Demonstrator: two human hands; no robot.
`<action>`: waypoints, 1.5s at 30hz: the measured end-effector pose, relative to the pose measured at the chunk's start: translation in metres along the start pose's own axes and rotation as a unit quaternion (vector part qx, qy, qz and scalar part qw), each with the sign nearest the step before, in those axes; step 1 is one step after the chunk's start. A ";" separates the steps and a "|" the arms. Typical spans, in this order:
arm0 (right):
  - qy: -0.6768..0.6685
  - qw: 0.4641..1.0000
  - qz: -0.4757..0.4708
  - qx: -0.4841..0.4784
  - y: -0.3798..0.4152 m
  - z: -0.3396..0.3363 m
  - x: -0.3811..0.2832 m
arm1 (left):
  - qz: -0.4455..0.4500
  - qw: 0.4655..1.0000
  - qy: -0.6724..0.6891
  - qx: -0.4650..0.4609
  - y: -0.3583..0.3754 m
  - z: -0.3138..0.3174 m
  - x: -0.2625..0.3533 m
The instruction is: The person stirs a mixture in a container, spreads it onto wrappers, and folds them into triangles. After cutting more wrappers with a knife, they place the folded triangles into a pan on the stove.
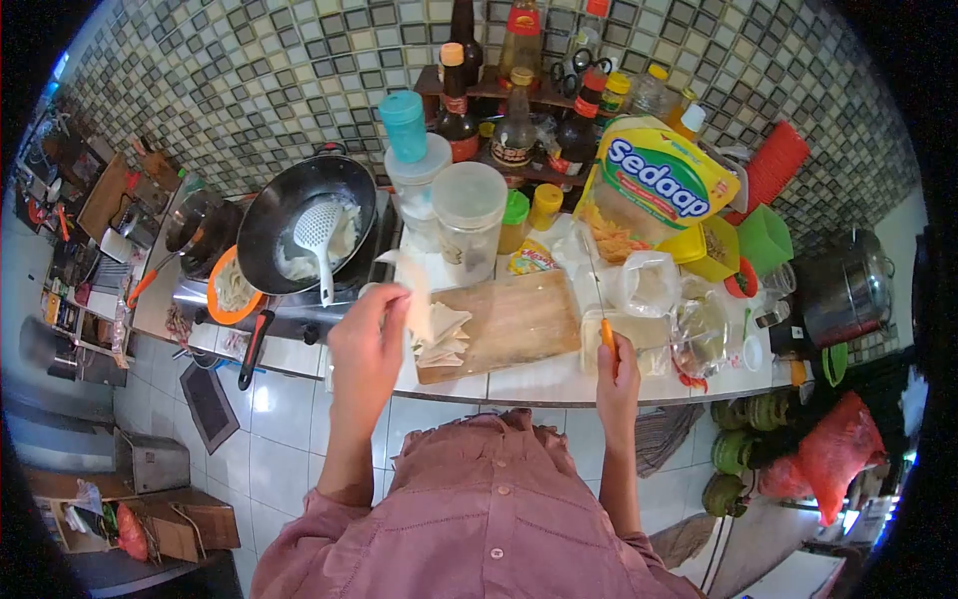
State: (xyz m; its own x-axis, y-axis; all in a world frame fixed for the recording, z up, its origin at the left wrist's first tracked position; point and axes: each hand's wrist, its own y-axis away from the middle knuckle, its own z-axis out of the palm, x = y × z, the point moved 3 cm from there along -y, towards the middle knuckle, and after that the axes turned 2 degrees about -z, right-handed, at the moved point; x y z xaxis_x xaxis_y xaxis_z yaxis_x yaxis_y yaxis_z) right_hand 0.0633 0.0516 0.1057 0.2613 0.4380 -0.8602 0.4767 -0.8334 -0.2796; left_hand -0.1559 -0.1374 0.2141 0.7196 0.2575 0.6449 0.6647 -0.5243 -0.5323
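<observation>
Raised over the left end of the wooden cutting board (524, 317), my left hand (365, 344) pinches a thin, pale, flat piece of dough (412, 295). Just beside it on the board lies a stack of similar pale dough pieces (447, 337) with pointed corners. My right hand (619, 379) grips a knife (606, 329) by its orange handle, right of the board, with the thin blade pointing away from me. A clear plastic container (644, 351) sits next to that hand.
Left of the board, a black wok (261, 215) on the stove (304, 314) holds a white slotted turner (317, 230) and pale pieces. An orange-rimmed bowl (222, 311) stands nearby. Behind are plastic tubs (469, 215), bottles (514, 130) and a yellow Sedaap package (659, 175).
</observation>
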 end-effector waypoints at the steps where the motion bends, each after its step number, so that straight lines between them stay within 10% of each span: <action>1: -0.003 1.000 0.004 0.003 -0.001 -0.002 0.003 | 0.001 1.000 0.003 -0.001 -0.008 0.013 0.005; 10: -0.010 0.998 0.060 0.002 0.000 -0.030 0.029 | 0.014 0.969 0.119 -0.218 -0.034 0.119 0.024; 18: -0.015 0.996 0.076 -0.034 0.005 -0.033 0.033 | 0.282 0.912 -0.148 -0.257 0.009 0.145 0.021; 21: -0.008 0.997 0.053 -0.061 0.013 -0.024 0.031 | 0.178 0.880 -0.167 -0.406 0.054 0.155 0.000; 31: 0.056 0.985 0.084 -0.138 0.033 0.003 0.032 | 0.104 0.963 -0.103 -0.228 0.103 0.177 0.008; 45: 0.012 0.987 0.075 -0.143 0.035 0.016 0.033 | 0.150 0.958 -0.042 -0.239 0.085 0.176 -0.011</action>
State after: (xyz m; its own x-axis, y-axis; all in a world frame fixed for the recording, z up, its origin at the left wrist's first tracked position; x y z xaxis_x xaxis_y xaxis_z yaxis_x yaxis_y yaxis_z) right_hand 0.0755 0.0316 0.0608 0.3649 0.3271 -0.8717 0.6475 -0.7619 -0.0149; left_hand -0.0718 -0.0423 0.0652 0.8909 0.0907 0.4451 0.2718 -0.8916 -0.3623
